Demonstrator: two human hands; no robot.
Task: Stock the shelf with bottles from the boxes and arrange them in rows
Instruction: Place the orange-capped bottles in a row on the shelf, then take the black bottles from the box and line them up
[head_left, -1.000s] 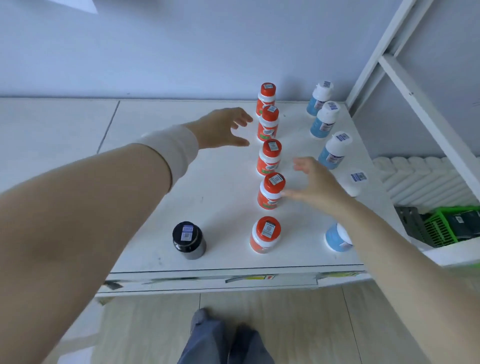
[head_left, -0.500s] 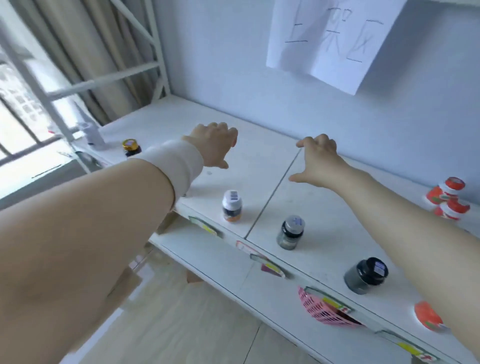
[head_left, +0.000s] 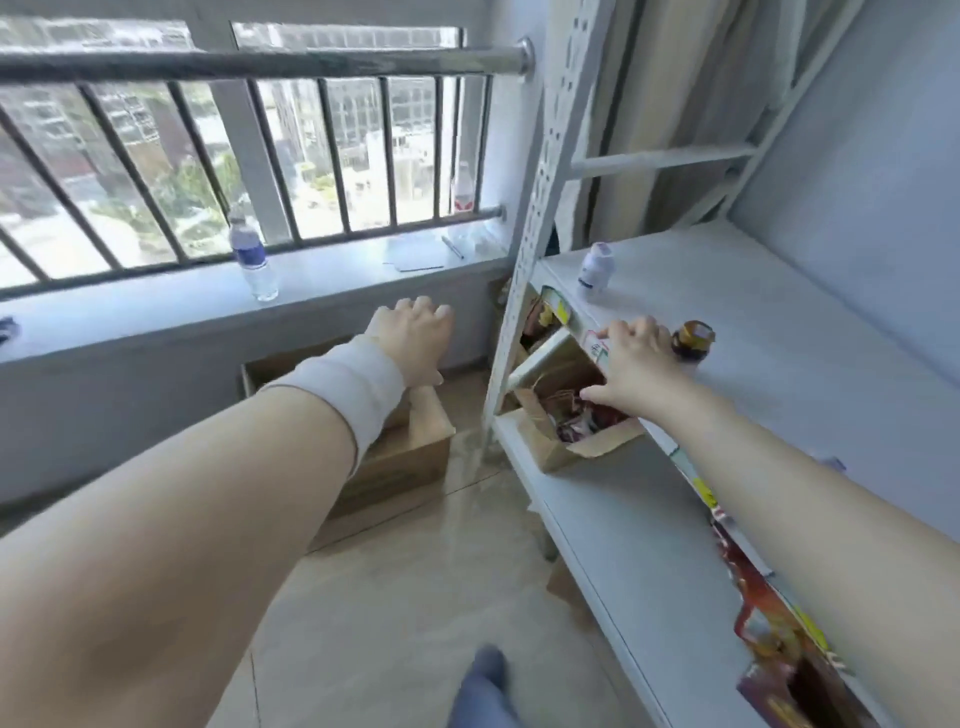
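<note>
My left hand (head_left: 413, 340), with a white wrist wrap, hangs in the air above a cardboard box (head_left: 400, 457) on the floor, fingers relaxed and holding nothing. My right hand (head_left: 631, 364) reaches over the front edge of the white shelf (head_left: 779, 332), fingers spread, empty. Just right of it on the shelf stands a small brown jar (head_left: 691, 340) with a dark lid. A white bottle (head_left: 596, 270) stands near the shelf's left end. Below the shelf edge, an open cardboard box (head_left: 566, 415) of goods sits on the lower shelf (head_left: 597, 519).
A perforated metal upright (head_left: 540, 208) frames the shelf's left end. The windowsill (head_left: 208, 306) behind the railing holds a clear water bottle (head_left: 253, 260), a notepad with a pen (head_left: 421, 254) and another bottle (head_left: 463, 189). Coloured packages (head_left: 779, 649) lie on the lower shelf at right.
My view has swung left from the shelf top to the window end. Both hands have left the rows of bottles and now reach toward the shelf's left end and the boxes.
</note>
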